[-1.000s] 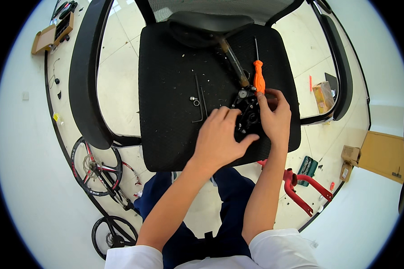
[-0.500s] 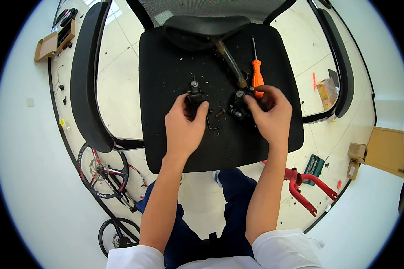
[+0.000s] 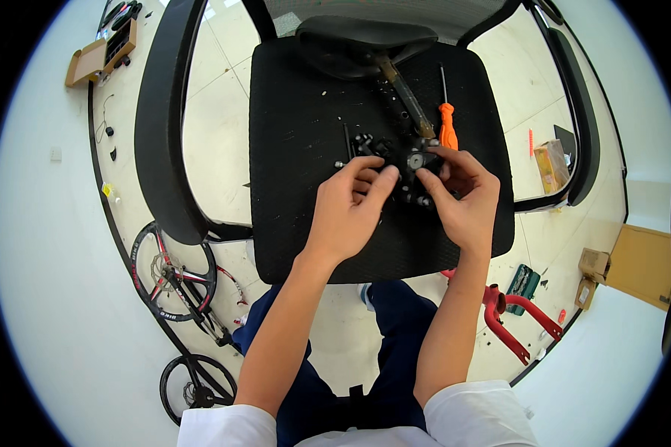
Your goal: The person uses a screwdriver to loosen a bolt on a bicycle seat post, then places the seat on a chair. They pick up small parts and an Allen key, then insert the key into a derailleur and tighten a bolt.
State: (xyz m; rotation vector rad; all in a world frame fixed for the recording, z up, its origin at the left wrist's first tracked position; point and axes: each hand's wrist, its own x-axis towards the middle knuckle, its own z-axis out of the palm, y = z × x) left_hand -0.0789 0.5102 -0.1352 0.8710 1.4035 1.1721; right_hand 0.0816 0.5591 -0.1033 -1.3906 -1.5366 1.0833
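Note:
On a black chair seat [image 3: 306, 223], my right hand [image 3: 466, 195] grips a black metal bike part [image 3: 416, 160] with a round silver end, thumb and fingertips around it. My left hand [image 3: 354, 205] is close beside it, fingers curled and thumb near the index finger; what they pinch is mostly hidden. Just beyond those fingers lies a dark part with small silver bits [image 3: 365, 141], and a silver bolt-like end [image 3: 339, 164] shows at their left. A bicycle saddle [image 3: 350, 56] lies farther back, its worn seat post [image 3: 406, 95] reaching down to the right hand's part.
An orange-handled screwdriver [image 3: 447, 128] lies right of the seat post. Armrests [image 3: 160, 127] flank the seat. On the floor are a bicycle wheel [image 3: 145, 276] at left, a red fork [image 3: 499, 313] and a green case [image 3: 524, 279] at right, and an open cardboard box [image 3: 88, 63] far left.
My left hand has moved right and slightly up, close to my right hand. The black part it held upright no longer shows clearly between its fingers. The view has shifted slightly.

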